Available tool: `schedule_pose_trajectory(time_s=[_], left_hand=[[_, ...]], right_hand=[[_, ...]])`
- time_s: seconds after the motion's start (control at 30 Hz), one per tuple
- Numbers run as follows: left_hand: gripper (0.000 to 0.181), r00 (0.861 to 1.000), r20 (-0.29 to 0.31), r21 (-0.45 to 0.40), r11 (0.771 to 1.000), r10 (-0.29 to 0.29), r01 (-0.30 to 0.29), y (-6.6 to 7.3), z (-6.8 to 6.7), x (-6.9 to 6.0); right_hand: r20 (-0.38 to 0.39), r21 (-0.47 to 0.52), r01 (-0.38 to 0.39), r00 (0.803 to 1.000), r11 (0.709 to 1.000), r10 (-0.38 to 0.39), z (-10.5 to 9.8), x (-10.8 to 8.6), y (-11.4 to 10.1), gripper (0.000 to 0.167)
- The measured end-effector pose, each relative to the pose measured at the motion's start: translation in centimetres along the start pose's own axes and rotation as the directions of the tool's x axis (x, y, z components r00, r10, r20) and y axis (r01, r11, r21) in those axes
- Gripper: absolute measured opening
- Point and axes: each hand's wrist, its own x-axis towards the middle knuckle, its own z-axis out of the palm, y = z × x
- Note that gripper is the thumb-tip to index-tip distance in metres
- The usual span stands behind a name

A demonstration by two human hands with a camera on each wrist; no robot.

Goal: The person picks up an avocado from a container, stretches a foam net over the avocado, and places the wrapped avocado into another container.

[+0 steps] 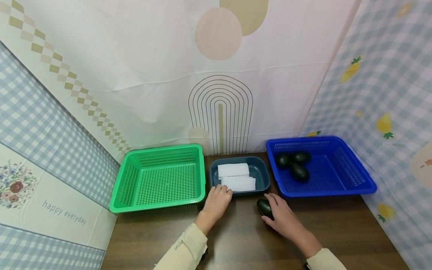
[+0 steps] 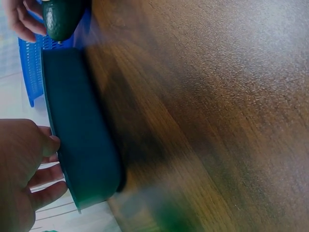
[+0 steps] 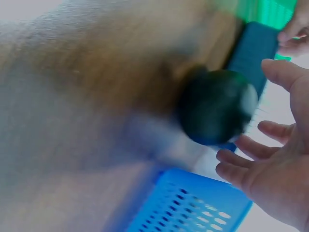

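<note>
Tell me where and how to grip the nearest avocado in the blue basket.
I'd grip that avocado across its middle, on its two long sides, coming down from above and slightly from the near side. It is oval and lies on its side. The other two crowd its far side; its near side looks free. The basket rim would hinder a low approach.

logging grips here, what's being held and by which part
The left hand pinches the teal tray by its near rim, toward the left end. The right hand is open at an avocado, with no visible grip.
</note>
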Motion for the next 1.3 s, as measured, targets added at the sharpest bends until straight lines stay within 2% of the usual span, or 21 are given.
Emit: schedule_pose_trajectory(time_s=[0.17, 0.3, 0.43, 0.6, 0.7, 0.77, 0.87, 0.97, 1.03, 1.17, 1.3], left_hand=[[0.008, 0.999, 0.034, -0.008, 1.000, -0.002, 0.002, 0.0, -0.2, 0.2], [0.007, 0.998, 0.059, -0.025, 1.000, -0.010, 0.012, -0.1, -0.4, 0.4], [0.008, 0.998, 0.061, -0.044, 0.999, -0.024, 0.027, -0.1, -0.7, 0.8], [0.010, 0.999, 0.015, -0.065, 0.997, -0.044, 0.045, -0.1, -0.9, 1.8], [0.014, 0.999, 0.014, -0.080, 0.995, -0.053, 0.054, -0.2, -1.0, 2.8], [0.022, 0.998, 0.036, -0.085, 0.995, -0.053, 0.056, -0.2, -1.0, 3.6], [0.035, 0.994, 0.101, -0.106, 0.993, -0.049, 0.059, -0.5, -0.9, 4.7], [0.040, 0.982, 0.180, -0.113, 0.991, -0.050, 0.072, -0.7, -0.6, 5.6], [0.038, 0.974, 0.219, -0.116, 0.990, -0.057, 0.084, -0.9, -0.2, 5.9], [0.028, 0.964, 0.258, -0.113, 0.989, -0.061, 0.093, -1.0, 0.4, 6.3], [0.018, 0.963, 0.263, -0.106, 0.991, -0.053, 0.083, -0.8, 0.6, 6.5]], right_hand=[[-0.046, -0.020, 0.087, 0.995, 0.996, -0.088, -1.6, -0.2, -1.2, 0.079], [-0.087, -0.052, 0.183, 0.978, 0.982, -0.187, -2.9, 0.1, -1.8, 0.079], [-0.093, -0.080, 0.240, 0.964, 0.967, -0.247, -4.0, 0.8, -1.9, 0.077], [-0.071, -0.103, 0.249, 0.964, 0.963, -0.256, -5.0, 1.8, -1.6, 0.077], [-0.068, -0.113, 0.259, 0.961, 0.959, -0.268, -5.2, 2.5, -1.5, 0.076], [-0.072, -0.125, 0.269, 0.958, 0.955, -0.279, -5.3, 3.1, -1.4, 0.076], [-0.082, -0.141, 0.278, 0.953, 0.950, -0.291, -5.4, 3.9, -1.2, 0.075], [-0.083, -0.149, 0.279, 0.952, 0.949, -0.293, -5.3, 4.8, -1.0, 0.073], [-0.079, -0.147, 0.272, 0.955, 0.951, -0.285, -5.1, 5.3, -0.9, 0.072], [-0.069, -0.127, 0.246, 0.964, 0.961, -0.256, -5.0, 6.1, -0.8, 0.070], [-0.067, -0.114, 0.233, 0.968, 0.966, -0.241, -4.9, 6.4, -0.7, 0.068]])
